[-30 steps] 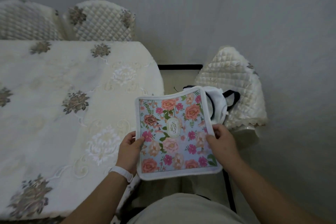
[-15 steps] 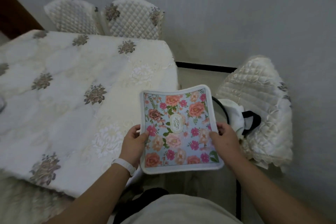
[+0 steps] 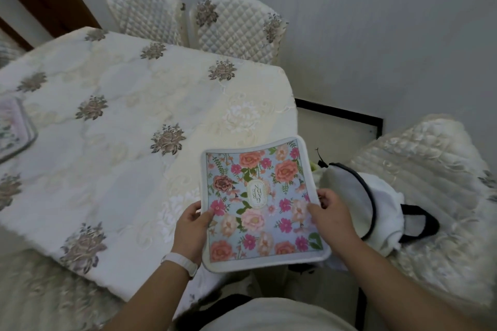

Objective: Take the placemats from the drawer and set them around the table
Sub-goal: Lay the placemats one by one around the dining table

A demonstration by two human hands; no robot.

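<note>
Left hand (image 3: 192,226) and right hand (image 3: 332,213) pinch the floral placemat (image 3: 258,204) by its sides, not yet laid. Another placemat (image 3: 12,126) already sits on the worktop (image 3: 129,164); more places likely remain.

head view | faces forward and down | near table (image 3: 121,158) corner | edges apparently warped

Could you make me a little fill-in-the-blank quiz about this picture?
The left hand and right hand hold a placemat printed with ___.
The white wristband is on the ___ wrist.
The black-trimmed white bag lies on a quilted ___.
A second placemat lies on the ___.
Missing: flowers; left; chair; table.
</note>
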